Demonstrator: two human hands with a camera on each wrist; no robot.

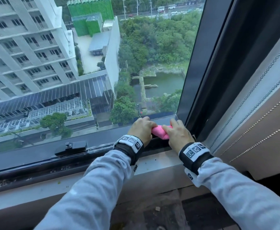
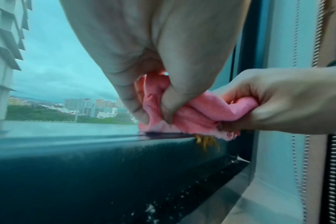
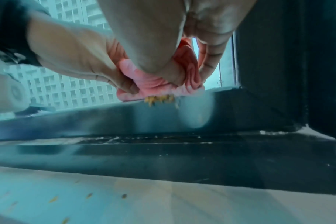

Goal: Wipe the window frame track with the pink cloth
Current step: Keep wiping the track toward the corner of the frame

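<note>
1. Judged from the yellow debris (image 2: 207, 141) clinging under the pink cloth (image 1: 160, 132), the wipe should run slowly along the window frame track (image 1: 159, 144), keeping the bundle bunched so crumbs stay trapped.
2. The cloth sits at the track's right end, by the corner.
3. The left hand (image 1: 141, 129) and right hand (image 1: 180, 134) both curl their fingers (image 2: 169, 104) round the cloth, wrists side by side above the sill (image 1: 159, 163).

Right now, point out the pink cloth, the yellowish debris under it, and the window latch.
pink cloth (image 2: 201, 112): left wrist view, bunched middle between both hands.
yellowish debris (image 3: 159, 99): right wrist view, clump hanging at the cloth's lower edge.
window latch (image 1: 77, 145): head view, black body on the lower frame.
</note>
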